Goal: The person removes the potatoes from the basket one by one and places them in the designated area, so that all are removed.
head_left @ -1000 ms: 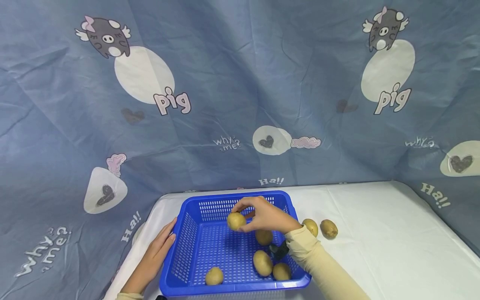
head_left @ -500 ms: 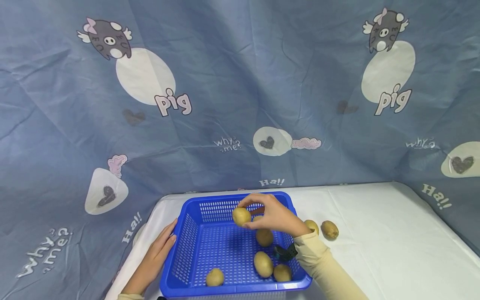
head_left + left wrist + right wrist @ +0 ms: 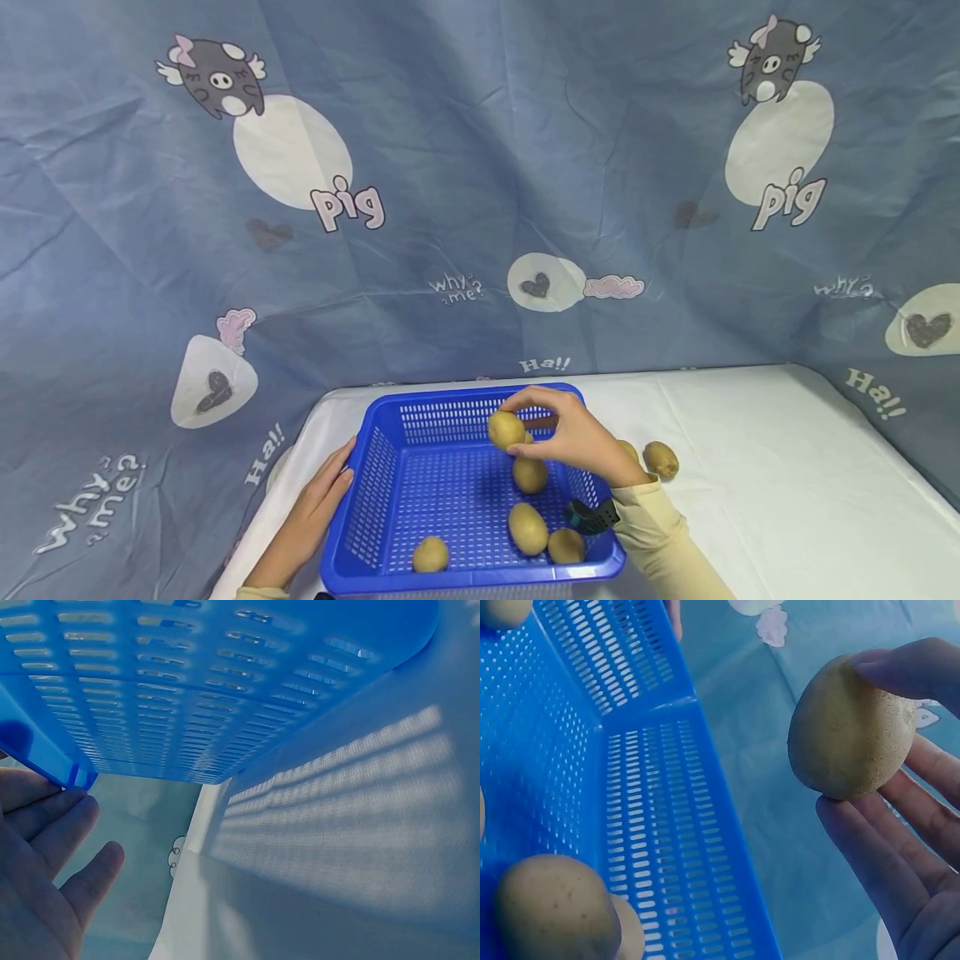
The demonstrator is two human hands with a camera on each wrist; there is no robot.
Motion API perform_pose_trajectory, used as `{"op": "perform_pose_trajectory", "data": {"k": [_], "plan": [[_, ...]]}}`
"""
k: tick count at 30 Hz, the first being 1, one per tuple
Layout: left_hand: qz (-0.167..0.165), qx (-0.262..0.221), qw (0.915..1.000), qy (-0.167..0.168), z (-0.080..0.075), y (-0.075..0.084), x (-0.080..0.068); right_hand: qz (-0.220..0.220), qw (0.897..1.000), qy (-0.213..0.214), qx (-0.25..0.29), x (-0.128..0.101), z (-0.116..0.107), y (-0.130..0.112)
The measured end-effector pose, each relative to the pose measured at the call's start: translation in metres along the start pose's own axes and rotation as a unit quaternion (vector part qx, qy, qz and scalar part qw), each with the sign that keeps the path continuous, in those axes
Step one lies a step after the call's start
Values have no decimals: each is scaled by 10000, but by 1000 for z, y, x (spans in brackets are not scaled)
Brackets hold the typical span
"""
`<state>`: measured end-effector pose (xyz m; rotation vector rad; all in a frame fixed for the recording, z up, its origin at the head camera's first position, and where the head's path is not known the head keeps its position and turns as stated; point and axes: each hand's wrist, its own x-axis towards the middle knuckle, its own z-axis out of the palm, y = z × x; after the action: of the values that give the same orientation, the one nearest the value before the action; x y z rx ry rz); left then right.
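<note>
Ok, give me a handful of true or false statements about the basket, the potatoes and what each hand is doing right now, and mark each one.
1. The right hand holds a potato above the blue basket. True.
2. The left hand grips a potato. False: it lies flat against the basket's left outer wall and holds nothing.
3. Four potatoes lie on the basket floor. True: one near the middle, three along the near edge.
4. The basket is red. False: it is blue.
5. Potatoes lie on the white table right of the basket. True: one shows clearly, another sits partly behind the right hand.
</note>
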<state>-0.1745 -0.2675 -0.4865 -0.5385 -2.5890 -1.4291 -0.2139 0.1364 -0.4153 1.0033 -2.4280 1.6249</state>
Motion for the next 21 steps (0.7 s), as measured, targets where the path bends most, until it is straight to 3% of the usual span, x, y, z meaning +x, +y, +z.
{"op": "perform_pose_trajectory", "data": {"k": [12, 21], "plan": [[-228, 23, 9997, 23, 1, 1, -1, -267, 9990, 118, 341, -16, -2, 3], [-184, 111, 9998, 32, 0, 1, -1, -329, 9987, 247, 287, -23, -10, -5]]}}
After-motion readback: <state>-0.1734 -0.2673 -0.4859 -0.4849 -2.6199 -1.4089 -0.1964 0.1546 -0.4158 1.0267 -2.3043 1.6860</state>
